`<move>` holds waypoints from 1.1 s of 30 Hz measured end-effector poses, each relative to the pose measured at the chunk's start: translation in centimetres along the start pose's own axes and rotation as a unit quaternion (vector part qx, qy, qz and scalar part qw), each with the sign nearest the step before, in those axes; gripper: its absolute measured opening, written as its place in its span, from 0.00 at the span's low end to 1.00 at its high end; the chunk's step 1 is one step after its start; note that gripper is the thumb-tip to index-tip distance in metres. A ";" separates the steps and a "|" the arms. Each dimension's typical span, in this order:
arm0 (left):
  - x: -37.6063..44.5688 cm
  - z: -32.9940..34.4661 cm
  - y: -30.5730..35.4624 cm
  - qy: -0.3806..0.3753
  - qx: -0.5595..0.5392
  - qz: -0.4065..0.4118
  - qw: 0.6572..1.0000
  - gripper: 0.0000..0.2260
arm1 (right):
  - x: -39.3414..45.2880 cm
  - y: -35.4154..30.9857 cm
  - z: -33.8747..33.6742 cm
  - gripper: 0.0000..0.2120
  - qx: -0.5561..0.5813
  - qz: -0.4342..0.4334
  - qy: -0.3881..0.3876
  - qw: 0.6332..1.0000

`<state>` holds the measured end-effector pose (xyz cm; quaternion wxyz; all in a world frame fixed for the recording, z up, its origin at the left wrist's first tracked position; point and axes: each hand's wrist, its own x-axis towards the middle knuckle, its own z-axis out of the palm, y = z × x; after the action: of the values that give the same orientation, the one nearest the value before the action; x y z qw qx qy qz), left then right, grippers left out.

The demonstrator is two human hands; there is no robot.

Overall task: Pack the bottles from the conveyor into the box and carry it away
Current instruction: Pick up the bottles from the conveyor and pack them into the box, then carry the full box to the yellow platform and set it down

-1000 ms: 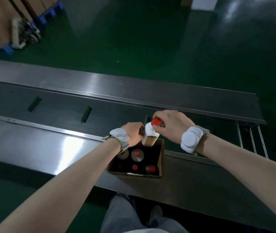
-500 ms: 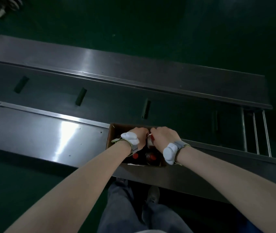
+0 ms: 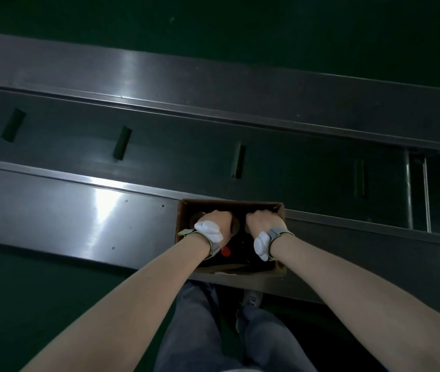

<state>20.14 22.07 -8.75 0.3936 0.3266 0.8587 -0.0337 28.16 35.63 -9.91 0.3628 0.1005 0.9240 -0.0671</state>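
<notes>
A second ago the right hand [image 3: 263, 220] held a red-capped white bottle just above the open box [image 3: 184, 224], with the left hand [image 3: 217, 220] steadying it; now that bottle is out of sight and both hands are down inside the box, knuckles up, curled as if pressing on bottle tops; whether either is clamped on a bottle or only resting there I cannot tell, since the fingers are hidden; the hands sit side by side, a small gap between them; this reads as the bottle seated among the others, and the visible stretch of the conveyor belt [image 3: 294, 167] carries no bottles, so packing looks close to done and the lift may come next; the box rests on the near steel ledge [image 3: 79, 210] of the conveyor, against the belt's edge, directly ahead of the person's legs; it opens upward, its long axis running left to right along the ledge; 1 red cap [image 3: 225, 251] shows inside, facing up, so that bottle stands upright.
</notes>
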 end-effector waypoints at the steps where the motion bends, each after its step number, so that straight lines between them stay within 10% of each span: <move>1: 0.1 0.1 -0.1 0.003 0.003 0.003 1.000 0.10 | 0.2 0.0 0.2 0.10 -0.006 0.000 -0.012 1.000; 9: -1.8 -0.3 -0.8 0.011 -0.004 0.020 1.000 0.10 | -0.9 -0.3 -0.5 0.10 0.031 -0.003 -0.051 0.998; 19: -8.3 -2.4 -1.4 0.077 -0.047 -0.019 0.996 0.11 | -7.0 -0.4 -3.9 0.05 0.081 -0.012 0.075 0.994; 33: -14.3 -3.4 -4.9 0.233 -0.138 -0.107 0.957 0.30 | -12.0 0.3 -3.3 0.42 0.153 0.097 0.223 0.958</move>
<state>21.90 11.65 2.58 0.2182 0.1747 0.9526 0.1201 34.64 34.96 0.68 0.1330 0.2566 0.9459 -0.1477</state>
